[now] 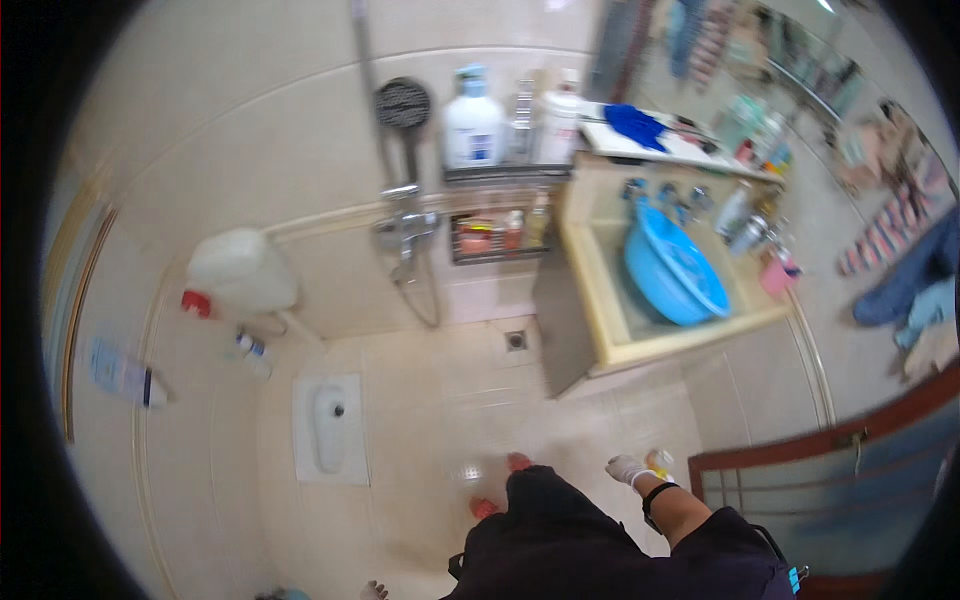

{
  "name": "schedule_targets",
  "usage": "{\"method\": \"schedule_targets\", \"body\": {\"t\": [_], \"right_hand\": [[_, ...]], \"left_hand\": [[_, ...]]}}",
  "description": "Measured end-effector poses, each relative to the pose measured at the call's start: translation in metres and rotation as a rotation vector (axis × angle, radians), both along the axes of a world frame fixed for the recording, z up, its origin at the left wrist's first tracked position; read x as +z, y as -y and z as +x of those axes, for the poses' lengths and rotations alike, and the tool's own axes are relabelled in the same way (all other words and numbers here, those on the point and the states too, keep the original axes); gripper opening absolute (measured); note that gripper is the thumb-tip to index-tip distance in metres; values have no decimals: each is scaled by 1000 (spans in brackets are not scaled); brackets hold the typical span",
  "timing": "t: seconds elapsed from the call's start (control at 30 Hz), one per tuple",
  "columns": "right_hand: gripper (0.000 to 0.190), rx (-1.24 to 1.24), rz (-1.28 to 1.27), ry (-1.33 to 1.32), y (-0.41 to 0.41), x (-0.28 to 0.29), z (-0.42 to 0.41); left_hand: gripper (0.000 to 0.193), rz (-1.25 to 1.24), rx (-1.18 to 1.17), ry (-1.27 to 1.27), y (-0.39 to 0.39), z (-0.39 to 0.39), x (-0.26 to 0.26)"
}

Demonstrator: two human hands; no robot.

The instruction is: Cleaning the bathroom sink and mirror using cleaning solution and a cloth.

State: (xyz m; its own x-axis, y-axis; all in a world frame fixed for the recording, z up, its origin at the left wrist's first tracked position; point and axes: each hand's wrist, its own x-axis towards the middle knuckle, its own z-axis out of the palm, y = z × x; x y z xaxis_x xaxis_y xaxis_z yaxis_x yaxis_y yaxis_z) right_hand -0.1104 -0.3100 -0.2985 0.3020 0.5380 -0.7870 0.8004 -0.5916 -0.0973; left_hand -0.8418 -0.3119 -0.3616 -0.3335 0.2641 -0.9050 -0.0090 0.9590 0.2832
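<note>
My right hand (624,469), in a pale glove, hangs low at my right side over the tiled floor. Beside its wrist is a small white and yellow object (660,463), too blurred to name. Nothing shows clearly in the hand, and its fingers are hard to make out. Only the fingertips of my left hand (375,591) show at the bottom edge. Ahead to the right, a blue plastic basin (667,262) rests tilted in a cream washbasin (609,322). Metal taps (670,196) stand behind it.
A squat toilet (328,427) is set in the floor at left. A drain (516,340) lies near the vanity. Bottles fill a wall rack (510,175) beside a hand shower (405,105). At right is a wood-framed door (825,480); a blue cloth (636,127) lies on the shelf.
</note>
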Motion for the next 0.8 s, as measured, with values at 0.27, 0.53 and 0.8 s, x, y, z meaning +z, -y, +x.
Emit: {"method": "schedule_targets", "body": {"t": [0.27, 0.53, 0.8], "right_hand": [[42, -450, 215, -70, 149, -4, 31], [49, -515, 209, -114, 226, -11, 164], [39, -664, 1068, -71, 54, 127, 344]], "left_hand": [[44, 190, -350, 8, -166, 208, 2], [35, 775, -633, 13, -199, 518, 71], [38, 1035, -702, 189, -248, 732, 269]]}}
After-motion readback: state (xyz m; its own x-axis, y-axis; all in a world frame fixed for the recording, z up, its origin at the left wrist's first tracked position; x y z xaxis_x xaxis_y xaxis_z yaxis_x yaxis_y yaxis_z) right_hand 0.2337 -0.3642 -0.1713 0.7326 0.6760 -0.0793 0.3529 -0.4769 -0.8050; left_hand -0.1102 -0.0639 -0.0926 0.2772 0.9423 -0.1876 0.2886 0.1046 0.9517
